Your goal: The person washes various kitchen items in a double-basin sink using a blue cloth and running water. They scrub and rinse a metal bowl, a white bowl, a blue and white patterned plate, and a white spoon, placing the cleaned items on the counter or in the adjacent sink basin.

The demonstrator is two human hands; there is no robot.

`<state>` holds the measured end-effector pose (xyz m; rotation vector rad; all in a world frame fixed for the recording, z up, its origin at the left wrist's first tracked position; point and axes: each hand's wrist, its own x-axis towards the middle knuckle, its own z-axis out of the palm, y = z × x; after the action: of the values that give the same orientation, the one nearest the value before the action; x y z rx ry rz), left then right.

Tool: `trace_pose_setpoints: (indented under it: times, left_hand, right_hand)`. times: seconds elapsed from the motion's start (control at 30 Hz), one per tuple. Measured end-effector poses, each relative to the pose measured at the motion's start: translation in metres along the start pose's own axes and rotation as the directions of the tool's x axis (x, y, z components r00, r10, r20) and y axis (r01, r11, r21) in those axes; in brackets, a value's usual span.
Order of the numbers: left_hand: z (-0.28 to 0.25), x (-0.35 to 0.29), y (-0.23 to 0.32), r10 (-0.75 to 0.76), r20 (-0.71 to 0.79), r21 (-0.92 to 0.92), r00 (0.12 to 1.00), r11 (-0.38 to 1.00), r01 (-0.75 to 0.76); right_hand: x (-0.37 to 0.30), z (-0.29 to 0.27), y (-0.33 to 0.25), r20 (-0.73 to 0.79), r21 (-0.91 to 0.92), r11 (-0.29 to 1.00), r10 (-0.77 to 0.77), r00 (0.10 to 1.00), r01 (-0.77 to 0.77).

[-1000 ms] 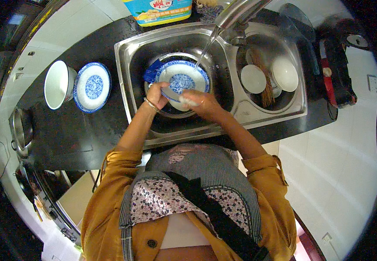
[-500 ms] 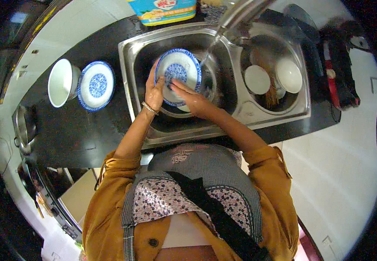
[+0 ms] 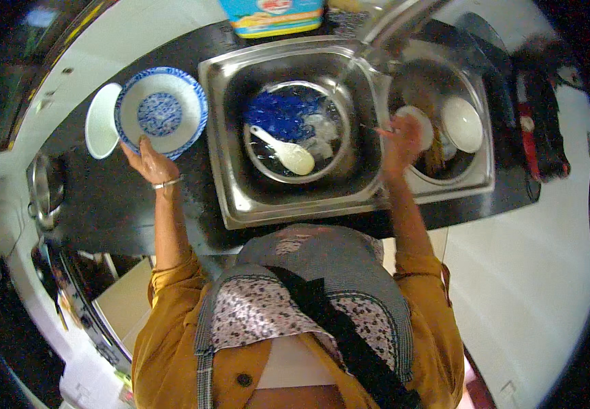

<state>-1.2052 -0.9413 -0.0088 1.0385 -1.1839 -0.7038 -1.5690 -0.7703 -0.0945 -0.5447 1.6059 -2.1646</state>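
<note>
On the left, my left hand (image 3: 150, 162) grips the lower rim of a white plate (image 3: 187, 126) with a blue border and a blue patterned centre, thumb on top. It is held over the counter and hides the blue-rimmed plate seen there earlier. Partly behind it is a white bowl-like container (image 3: 97, 129). My right hand (image 3: 404, 143), slightly blurred, reaches into the right basin with fingers apart, over a small white bowl (image 3: 417, 123). Whether it touches the bowl I cannot tell. A second white bowl (image 3: 462, 125) lies to its right.
The steel sink (image 3: 223, 198) has a round basin (image 3: 295, 178) in its left side, with water, a white rice paddle (image 3: 288, 153) and something blue (image 3: 274, 112). Water runs from the faucet (image 3: 397, 27). A blue and yellow package (image 3: 274, 20) stands behind. A pot (image 3: 46, 187) is far left.
My left hand has carried the plate from over the left basin to the counter on the left. My right hand has let go of the plate and moved right, to the small white bowl.
</note>
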Motion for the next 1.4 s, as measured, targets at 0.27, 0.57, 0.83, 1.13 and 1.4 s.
trace_pose_setpoints:
  times: [0.27, 0.57, 0.83, 1.13, 1.4]
  left_hand:
    - [-0.065, 0.014, -0.067, -0.572, -0.196, -0.162, 0.797, 0.820, 0.549]
    - [-0.085, 0.021, -0.099, -0.714, -0.190, -0.208, 0.674, 0.700, 0.683]
    - [-0.080, 0.018, -0.100, -0.218, -0.181, 0.341, 0.959, 0.901, 0.269]
    - [-0.073, 0.014, -0.071, -0.059, -0.232, 0.627, 0.971, 0.754, 0.196]
    - [-0.088, 0.011, -0.102, 0.073, -0.174, 0.794, 0.982, 0.600, 0.096]
  right_hand:
    - [0.072, -0.141, -0.013, -0.583, 0.155, 0.925, 0.370, 0.723, -0.348]
    - [0.153, -0.242, 0.040, -0.306, 0.135, 0.823, 0.564, 0.767, -0.552]
    - [0.142, -0.265, 0.059, -0.217, -0.470, 0.862, 0.098, 0.971, -0.192]
    - [0.049, -0.112, -0.087, -0.082, -0.267, 0.918, 0.281, 0.956, -0.293]
    - [-0.021, -0.007, -0.063, 0.260, -0.352, 0.787, 0.602, 0.755, -0.506]
